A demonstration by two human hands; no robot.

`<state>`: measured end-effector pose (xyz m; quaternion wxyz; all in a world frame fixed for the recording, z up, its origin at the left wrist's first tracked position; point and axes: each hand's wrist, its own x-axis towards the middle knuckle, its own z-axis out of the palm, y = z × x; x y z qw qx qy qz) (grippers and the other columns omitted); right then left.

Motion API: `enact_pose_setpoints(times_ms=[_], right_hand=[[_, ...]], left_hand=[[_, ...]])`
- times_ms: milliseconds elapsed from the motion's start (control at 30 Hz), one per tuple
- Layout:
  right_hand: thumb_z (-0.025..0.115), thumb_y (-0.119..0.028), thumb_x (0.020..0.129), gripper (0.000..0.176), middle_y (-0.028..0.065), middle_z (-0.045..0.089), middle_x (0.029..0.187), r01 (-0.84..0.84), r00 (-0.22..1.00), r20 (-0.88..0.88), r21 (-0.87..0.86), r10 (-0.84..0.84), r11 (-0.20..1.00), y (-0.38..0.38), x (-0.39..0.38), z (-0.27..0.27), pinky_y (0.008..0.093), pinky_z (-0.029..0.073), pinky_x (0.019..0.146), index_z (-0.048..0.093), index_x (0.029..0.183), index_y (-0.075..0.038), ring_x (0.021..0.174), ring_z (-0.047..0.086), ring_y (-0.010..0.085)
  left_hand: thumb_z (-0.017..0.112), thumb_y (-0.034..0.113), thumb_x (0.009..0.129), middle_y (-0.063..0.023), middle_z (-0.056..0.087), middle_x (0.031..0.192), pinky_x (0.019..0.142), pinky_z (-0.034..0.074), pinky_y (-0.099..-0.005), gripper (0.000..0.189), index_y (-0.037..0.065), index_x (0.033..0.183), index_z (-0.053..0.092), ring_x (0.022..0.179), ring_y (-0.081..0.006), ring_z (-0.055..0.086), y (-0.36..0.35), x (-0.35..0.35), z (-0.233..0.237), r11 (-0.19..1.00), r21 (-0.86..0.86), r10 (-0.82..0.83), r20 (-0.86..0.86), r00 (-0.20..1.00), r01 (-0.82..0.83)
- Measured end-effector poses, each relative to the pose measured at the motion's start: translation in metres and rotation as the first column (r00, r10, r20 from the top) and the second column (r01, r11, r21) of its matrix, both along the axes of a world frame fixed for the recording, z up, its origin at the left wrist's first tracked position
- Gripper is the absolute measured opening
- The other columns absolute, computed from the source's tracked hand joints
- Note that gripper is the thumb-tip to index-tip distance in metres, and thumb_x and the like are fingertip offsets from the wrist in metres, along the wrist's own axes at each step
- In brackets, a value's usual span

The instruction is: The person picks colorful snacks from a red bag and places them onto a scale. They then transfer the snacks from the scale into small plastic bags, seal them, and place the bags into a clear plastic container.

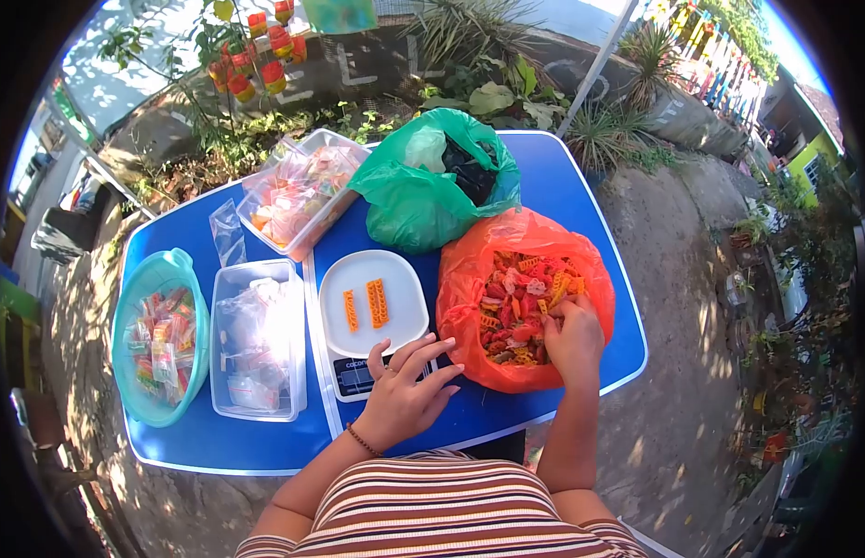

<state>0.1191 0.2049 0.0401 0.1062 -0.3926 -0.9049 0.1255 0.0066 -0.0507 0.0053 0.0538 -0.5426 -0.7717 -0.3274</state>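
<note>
My right hand [575, 342] reaches into an orange plastic bag [460, 321] full of red, orange and yellow crunchy snack pieces [516, 312]. Its fingers are pinched together at a yellow snack piece, partly hidden by the hand. My left hand [405, 395] is spread, palm down, over the front right of a white kitchen scale [341, 383] with a dark display. On the scale's white tray [395, 268] lie ridged orange snack pieces [377, 304], a narrow one at left and a wider group at right.
Left on the blue table [177, 448] stand a teal basket [202, 339] of packed snacks and a clear tub [299, 372] of plastic bags. Behind are another tub [326, 214] of packets, a loose clear bag [228, 234] and a green bag [400, 209].
</note>
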Motion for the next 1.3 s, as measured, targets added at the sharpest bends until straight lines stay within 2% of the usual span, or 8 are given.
enact_pose_setpoints(times_ms=[100, 233, 367, 400, 567, 800, 1000, 1300], right_hand=[[0.073, -0.016, 0.091, 0.021, 0.0160, 0.068, 0.104, 0.006, 0.977, -0.209, 0.204, 0.037, 0.979, -0.013, -0.006, 0.001, 0.0463, 0.055, 0.083, 0.069, 0.102, 0.001, 0.093, 0.068, 0.0354], [0.071, -0.005, 0.094, 0.011, 0.0164, 0.072, 0.088, -0.284, 0.668, -0.730, -0.071, 0.144, 0.956, -0.054, -0.035, 0.022, 0.0327, 0.055, 0.068, 0.068, 0.101, 0.003, 0.077, 0.072, 0.0235], [0.070, -0.005, 0.094, 0.013, 0.0163, 0.072, 0.084, -0.630, 0.685, -0.665, -0.333, 0.299, 0.702, -0.098, -0.068, 0.012, 0.0304, 0.054, 0.067, 0.068, 0.101, 0.006, 0.072, 0.071, 0.0199], [0.069, -0.005, 0.093, 0.014, 0.0197, 0.072, 0.085, -0.610, 0.756, -0.575, -0.447, 0.312, 0.654, -0.107, -0.078, 0.010, 0.0346, 0.056, 0.069, 0.067, 0.100, 0.007, 0.075, 0.073, 0.0273], [0.067, -0.005, 0.091, 0.015, 0.0258, 0.071, 0.088, -0.663, 0.709, -0.557, -0.314, 0.434, 0.680, -0.129, -0.123, -0.023, 0.0471, 0.057, 0.075, 0.068, 0.100, 0.007, 0.083, 0.071, 0.0430], [0.068, -0.003, 0.091, 0.017, 0.0248, 0.071, 0.089, -0.649, 0.689, -0.601, -0.263, 0.405, 0.714, -0.127, -0.111, -0.018, 0.0421, 0.058, 0.073, 0.067, 0.104, 0.008, 0.082, 0.073, 0.0386], [0.072, -0.003, 0.091, 0.017, 0.0181, 0.073, 0.089, -0.614, 0.734, -0.553, -0.294, 0.394, 0.732, -0.126, -0.074, -0.014, 0.0319, 0.059, 0.069, 0.070, 0.105, 0.007, 0.077, 0.075, 0.0239], [0.072, -0.003, 0.092, 0.015, 0.0135, 0.075, 0.087, -0.609, 0.739, -0.565, -0.326, 0.368, 0.723, -0.121, -0.070, -0.015, 0.0276, 0.056, 0.070, 0.071, 0.104, 0.006, 0.076, 0.074, 0.0171]], left_hand=[[0.083, 0.026, 0.083, 0.0016, 0.061, 0.140, 0.118, 0.016, -0.0519, 0.032, 0.026, 0.113, 0.073, 0.135, -0.0204, 0.052, -0.009, -0.003, -0.004, 0.999, 0.017, 0.044, 0.015, 0.999, -0.044], [0.084, 0.024, 0.081, 0.0001, 0.063, 0.137, 0.116, 0.018, -0.0514, 0.032, 0.025, 0.111, 0.075, 0.134, -0.0219, 0.053, -0.022, -0.010, -0.002, 0.985, 0.010, 0.171, -0.001, 0.985, -0.171], [0.083, 0.023, 0.081, -0.0012, 0.063, 0.136, 0.116, 0.019, -0.0493, 0.028, 0.021, 0.107, 0.076, 0.134, -0.0233, 0.052, -0.037, -0.017, 0.003, 0.948, 0.021, 0.317, -0.016, 0.948, -0.316], [0.083, 0.023, 0.081, -0.0013, 0.063, 0.136, 0.116, 0.019, -0.0492, 0.027, 0.020, 0.107, 0.076, 0.134, -0.0238, 0.052, -0.040, -0.018, 0.004, 0.937, 0.023, 0.349, -0.020, 0.937, -0.349], [0.081, 0.022, 0.083, -0.0026, 0.065, 0.133, 0.115, 0.019, -0.0491, 0.023, 0.018, 0.105, 0.076, 0.133, -0.0259, 0.052, -0.061, -0.020, 0.009, 0.878, 0.007, 0.478, -0.024, 0.878, -0.478], [0.079, 0.023, 0.085, -0.0016, 0.065, 0.132, 0.115, 0.020, -0.0493, 0.021, 0.017, 0.105, 0.076, 0.131, -0.0253, 0.054, -0.076, -0.023, 0.007, 0.859, -0.008, 0.512, 0.001, 0.859, -0.512], [0.072, 0.009, 0.084, -0.0002, 0.068, 0.127, 0.113, 0.022, -0.0488, 0.023, 0.017, 0.105, 0.075, 0.127, -0.0233, 0.057, -0.076, -0.030, 0.006, 0.869, -0.014, 0.495, 0.009, 0.869, -0.495], [0.064, -0.009, 0.080, -0.0067, 0.069, 0.123, 0.103, 0.043, -0.0420, 0.036, 0.009, 0.109, 0.074, 0.119, -0.0293, 0.062, -0.076, -0.036, 0.010, 0.927, 0.039, 0.365, 0.149, 0.919, -0.374]])
